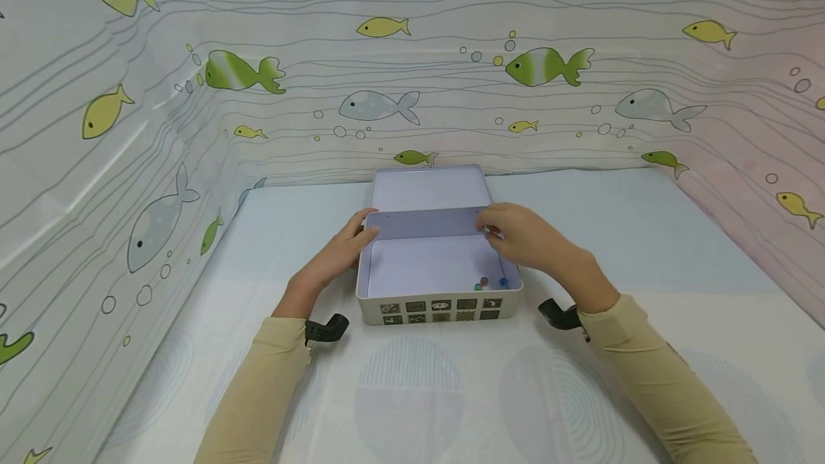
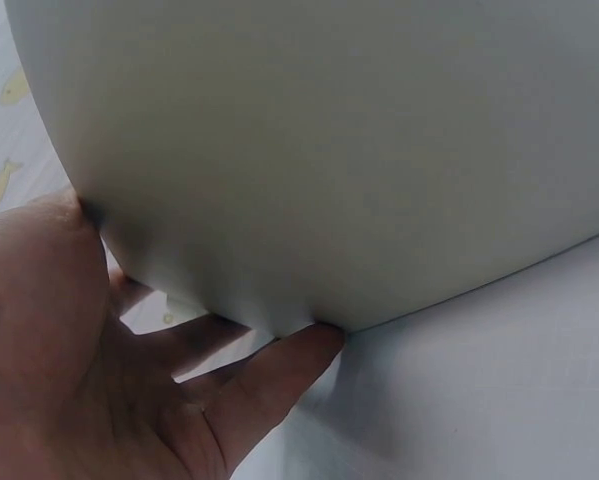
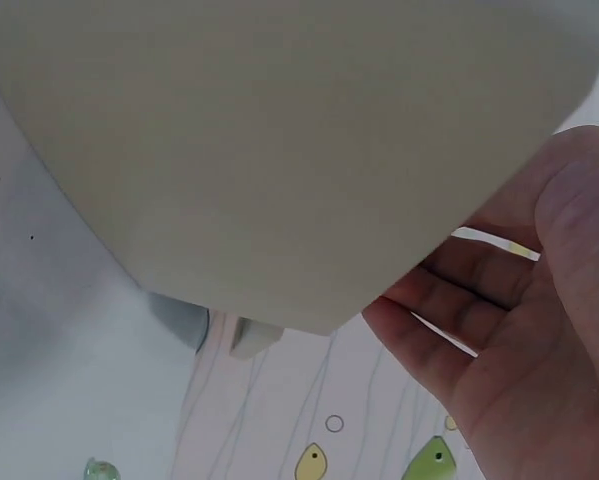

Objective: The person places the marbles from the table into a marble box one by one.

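Note:
A pale box stands on the table, its lid laid back behind it. Inside its front right corner lie a blue marble, a reddish one and a green one. My left hand grips the box's rear left corner, and in the left wrist view its fingers press against the wall. Over the right rim reaches my right hand, with a tiny bluish-green marble apparently pinched at its fingertips. Its other fingers are partly hidden behind the box wall in the right wrist view.
A clear greenish marble shows at the lower left of the right wrist view. Small dark square pictures decorate the box's front. A fish-patterned curtain hangs behind and beside the pale table cover.

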### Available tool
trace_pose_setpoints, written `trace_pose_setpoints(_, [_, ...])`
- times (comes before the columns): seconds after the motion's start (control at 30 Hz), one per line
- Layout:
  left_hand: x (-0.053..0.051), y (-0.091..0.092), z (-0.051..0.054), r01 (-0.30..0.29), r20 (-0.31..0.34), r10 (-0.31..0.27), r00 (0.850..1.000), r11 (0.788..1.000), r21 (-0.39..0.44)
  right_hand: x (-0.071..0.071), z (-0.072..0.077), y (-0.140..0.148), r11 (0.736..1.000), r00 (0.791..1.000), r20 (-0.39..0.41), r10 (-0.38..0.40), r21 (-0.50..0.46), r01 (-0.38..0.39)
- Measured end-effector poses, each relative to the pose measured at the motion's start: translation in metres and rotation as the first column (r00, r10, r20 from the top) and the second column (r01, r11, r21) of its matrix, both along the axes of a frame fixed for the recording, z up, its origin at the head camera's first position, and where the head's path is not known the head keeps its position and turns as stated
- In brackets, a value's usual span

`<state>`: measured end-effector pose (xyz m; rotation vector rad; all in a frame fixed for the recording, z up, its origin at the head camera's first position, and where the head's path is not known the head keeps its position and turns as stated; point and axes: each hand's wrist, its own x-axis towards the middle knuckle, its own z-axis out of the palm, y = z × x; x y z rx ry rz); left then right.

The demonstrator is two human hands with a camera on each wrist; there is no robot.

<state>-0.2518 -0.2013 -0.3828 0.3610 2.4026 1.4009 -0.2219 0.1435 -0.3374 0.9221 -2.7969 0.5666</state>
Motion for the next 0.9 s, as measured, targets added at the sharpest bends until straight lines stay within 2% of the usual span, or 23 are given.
trace_pose_setpoints(0.2, [-0.004, -0.003, -0.009, -0.004, -0.026, 0.004, 1.0, 1.0, -0.003, -0.001, -0.003, -0.005, 0.999, 1.0, -0.004, 0.026, 0.022, -0.026])
trace_pose_setpoints(0.9, [-0.005, -0.003, -0.009, 0.003, -0.014, -0.002, 1.0, 1.0, 0.023, -0.005, -0.019, -0.025, 0.995, 0.996, 0.061, 0.061, 0.078, -0.066])
